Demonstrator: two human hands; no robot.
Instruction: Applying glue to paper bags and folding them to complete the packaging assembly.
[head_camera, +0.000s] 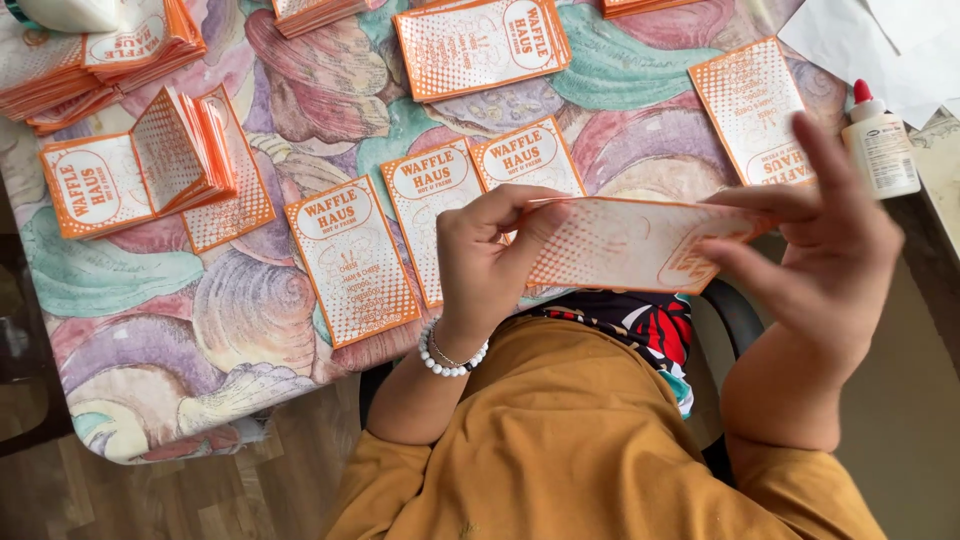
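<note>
- Shell-patterned cloth covers our bench (250, 320), strewn with flat orange-and-white paper sleeves (350, 262).
- Our left hand (485, 255) and right hand (835, 240) hold one thin sleeve (630, 243), fingers pinched on its ends.
- White glue bottle (880, 145), red cap, contents hidden.

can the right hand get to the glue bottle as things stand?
Probably yes, once freed. The right hand is pinching one end of the orange card; the glue bottle stands upright just beyond its fingers, with nothing between them.

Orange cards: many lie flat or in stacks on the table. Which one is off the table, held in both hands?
The card in front of the person's chest: the left hand pinches one end, the right hand the other. Every other card lies on the tablecloth.
</note>
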